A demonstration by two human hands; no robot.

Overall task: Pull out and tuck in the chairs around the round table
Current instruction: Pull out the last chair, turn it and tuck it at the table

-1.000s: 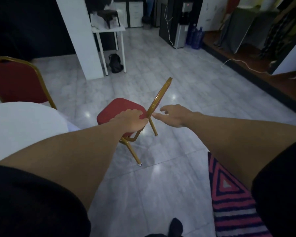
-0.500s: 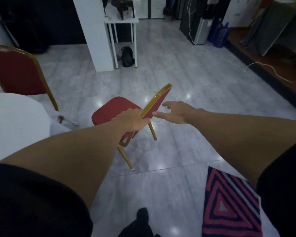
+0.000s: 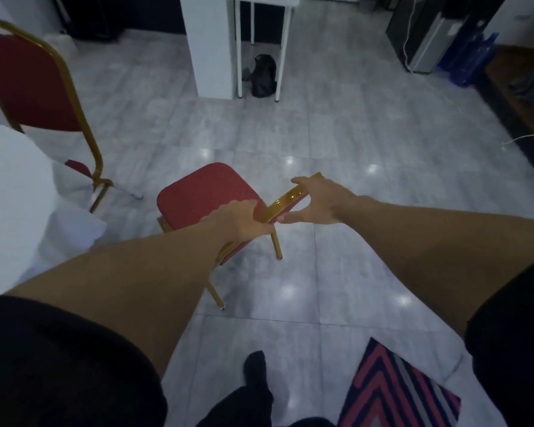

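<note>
The red-cushioned chair with a gold metal frame (image 3: 204, 192) stands on the grey tiled floor (image 3: 352, 143), just right of the round table draped in white cloth (image 3: 16, 192). Both hands meet at its backrest top: the left hand (image 3: 244, 220) is closed around the near end of the gold rail, while the right hand (image 3: 318, 200) cups the far end with spread fingers. Both arms reach forward, nearly straight.

Dim bluish light; ceiling-lamp glare spots on floor tiles (image 3: 346, 167); soft blur, edges warped.
</note>
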